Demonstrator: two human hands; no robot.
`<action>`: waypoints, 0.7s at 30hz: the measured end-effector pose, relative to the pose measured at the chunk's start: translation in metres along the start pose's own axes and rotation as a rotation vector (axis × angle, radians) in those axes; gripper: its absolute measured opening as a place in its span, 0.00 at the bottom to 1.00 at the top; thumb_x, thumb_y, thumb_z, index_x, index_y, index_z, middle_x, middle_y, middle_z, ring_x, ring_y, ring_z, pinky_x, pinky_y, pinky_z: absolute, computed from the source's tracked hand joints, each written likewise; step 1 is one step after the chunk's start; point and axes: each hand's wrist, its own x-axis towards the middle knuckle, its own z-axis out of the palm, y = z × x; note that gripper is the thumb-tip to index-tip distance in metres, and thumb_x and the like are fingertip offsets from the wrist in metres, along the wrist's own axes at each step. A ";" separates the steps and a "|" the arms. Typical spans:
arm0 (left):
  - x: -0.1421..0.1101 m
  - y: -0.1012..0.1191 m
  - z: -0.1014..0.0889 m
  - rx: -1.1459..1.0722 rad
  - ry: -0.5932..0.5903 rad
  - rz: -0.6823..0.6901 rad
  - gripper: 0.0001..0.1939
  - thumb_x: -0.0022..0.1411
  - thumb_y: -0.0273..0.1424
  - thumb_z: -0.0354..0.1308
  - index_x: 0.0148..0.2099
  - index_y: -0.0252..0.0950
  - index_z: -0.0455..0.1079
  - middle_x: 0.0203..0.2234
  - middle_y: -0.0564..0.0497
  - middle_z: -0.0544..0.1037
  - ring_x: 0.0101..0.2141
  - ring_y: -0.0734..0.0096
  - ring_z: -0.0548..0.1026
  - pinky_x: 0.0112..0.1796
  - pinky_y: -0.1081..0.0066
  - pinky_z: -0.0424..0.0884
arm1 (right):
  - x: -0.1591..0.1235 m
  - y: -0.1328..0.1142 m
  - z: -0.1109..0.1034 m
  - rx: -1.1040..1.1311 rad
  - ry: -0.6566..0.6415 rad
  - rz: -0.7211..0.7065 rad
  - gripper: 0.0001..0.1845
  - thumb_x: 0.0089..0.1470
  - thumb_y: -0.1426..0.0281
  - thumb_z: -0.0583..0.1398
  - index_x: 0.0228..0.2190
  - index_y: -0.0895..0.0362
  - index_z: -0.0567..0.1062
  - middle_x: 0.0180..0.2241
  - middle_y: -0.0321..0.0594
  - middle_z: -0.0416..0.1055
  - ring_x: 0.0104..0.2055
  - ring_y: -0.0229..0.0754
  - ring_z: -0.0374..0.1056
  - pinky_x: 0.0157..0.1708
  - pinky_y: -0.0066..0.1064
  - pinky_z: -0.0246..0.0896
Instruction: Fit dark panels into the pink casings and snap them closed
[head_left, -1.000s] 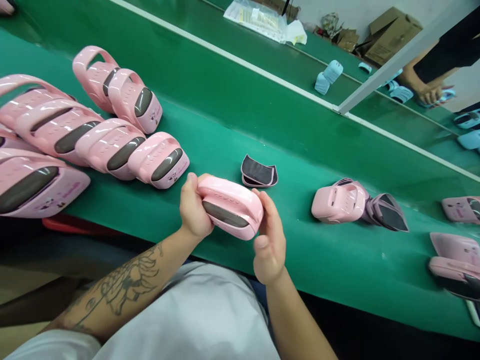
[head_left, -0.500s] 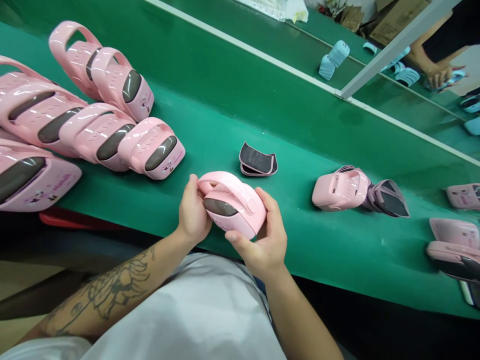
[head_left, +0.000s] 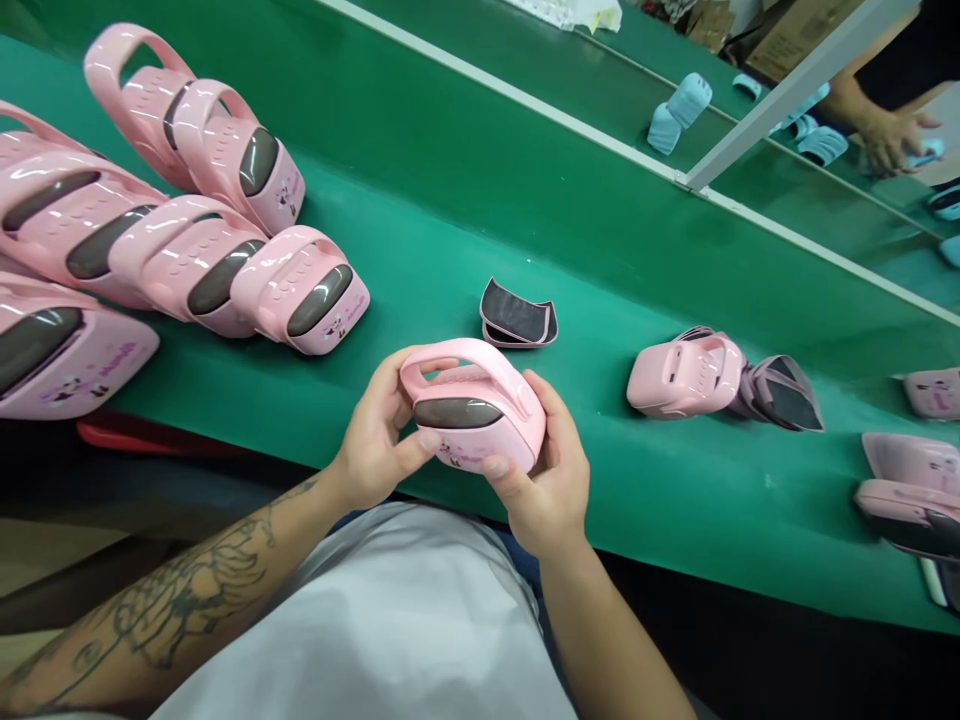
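Between my two hands is a pink plastic housing [head_left: 480, 445] with a looped handle on top, a dark window and a small printed picture on its front. My left hand [head_left: 379, 425] grips its left end, the thumb on the front face. On the right end my right hand [head_left: 546, 475] is closed around it, thumb on the lower front edge and fingers behind. Just beyond the housing, two curved pink-edged panels with dark faces [head_left: 517, 312] lie stacked on the green bench [head_left: 420, 260].
Several similar pink housings [head_left: 300, 290] stand in rows on the left. To the right lie another pink housing [head_left: 684, 375] and a stack of dark-faced panels [head_left: 784, 390]. Past the divider, a person's hand [head_left: 892, 135] is near light-blue parts [head_left: 688, 100].
The housing has turned so that its printed front faces me. My right fingers have closed around its end, and my left thumb has come onto its front.
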 end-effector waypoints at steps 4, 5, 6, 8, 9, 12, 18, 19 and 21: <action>-0.005 0.000 -0.002 -0.042 -0.082 -0.088 0.44 0.59 0.38 0.79 0.73 0.43 0.66 0.68 0.35 0.76 0.64 0.42 0.78 0.57 0.59 0.80 | 0.006 -0.003 -0.001 0.203 -0.048 0.057 0.44 0.55 0.46 0.74 0.66 0.51 0.72 0.66 0.50 0.74 0.68 0.64 0.72 0.68 0.58 0.69; -0.006 0.001 -0.002 -0.047 -0.079 -0.104 0.45 0.59 0.37 0.79 0.74 0.43 0.67 0.68 0.35 0.75 0.65 0.42 0.77 0.58 0.60 0.80 | 0.008 -0.003 -0.001 0.263 -0.077 0.061 0.43 0.57 0.47 0.73 0.66 0.51 0.73 0.66 0.51 0.75 0.68 0.65 0.72 0.68 0.59 0.68; -0.007 0.002 -0.002 -0.047 -0.070 -0.116 0.44 0.59 0.36 0.80 0.73 0.42 0.68 0.68 0.36 0.76 0.65 0.43 0.78 0.58 0.61 0.80 | 0.009 -0.003 -0.002 0.319 -0.107 0.064 0.41 0.58 0.47 0.72 0.65 0.52 0.73 0.65 0.51 0.76 0.68 0.65 0.72 0.69 0.59 0.67; -0.008 0.004 -0.001 -0.042 -0.048 -0.113 0.41 0.58 0.34 0.80 0.71 0.41 0.72 0.65 0.38 0.79 0.63 0.46 0.80 0.58 0.62 0.80 | 0.012 -0.002 -0.003 0.408 -0.146 0.071 0.37 0.60 0.50 0.71 0.64 0.52 0.75 0.63 0.50 0.78 0.68 0.65 0.72 0.70 0.60 0.66; -0.008 0.006 -0.001 -0.042 -0.041 -0.104 0.40 0.58 0.33 0.80 0.70 0.42 0.73 0.63 0.39 0.81 0.61 0.48 0.81 0.58 0.63 0.80 | 0.013 -0.001 -0.004 0.442 -0.153 0.080 0.36 0.59 0.51 0.71 0.63 0.52 0.76 0.62 0.48 0.79 0.69 0.65 0.71 0.71 0.61 0.65; -0.008 0.009 -0.001 -0.047 -0.043 -0.073 0.39 0.57 0.30 0.81 0.70 0.45 0.76 0.62 0.43 0.83 0.60 0.53 0.82 0.59 0.66 0.80 | 0.012 0.004 -0.006 0.525 -0.162 0.125 0.33 0.58 0.52 0.71 0.61 0.49 0.78 0.61 0.45 0.81 0.70 0.64 0.70 0.73 0.60 0.64; -0.002 0.011 -0.005 -0.105 -0.116 -0.095 0.36 0.62 0.34 0.79 0.71 0.47 0.76 0.67 0.42 0.79 0.63 0.51 0.79 0.60 0.63 0.79 | 0.012 0.011 -0.007 0.634 -0.128 0.265 0.25 0.64 0.48 0.66 0.56 0.48 0.82 0.58 0.44 0.83 0.67 0.59 0.75 0.73 0.60 0.65; -0.001 0.011 -0.005 -0.131 -0.121 -0.127 0.36 0.63 0.34 0.78 0.71 0.46 0.76 0.66 0.41 0.80 0.61 0.51 0.80 0.58 0.63 0.80 | 0.012 0.010 -0.007 0.644 -0.112 0.306 0.25 0.65 0.47 0.66 0.54 0.47 0.83 0.57 0.43 0.84 0.66 0.58 0.75 0.72 0.60 0.67; 0.001 0.012 -0.005 -0.171 -0.111 -0.188 0.36 0.62 0.33 0.78 0.71 0.45 0.77 0.63 0.40 0.81 0.59 0.51 0.81 0.54 0.63 0.83 | 0.014 0.007 -0.005 0.660 -0.080 0.386 0.24 0.66 0.46 0.64 0.52 0.48 0.83 0.56 0.43 0.84 0.66 0.57 0.76 0.68 0.59 0.72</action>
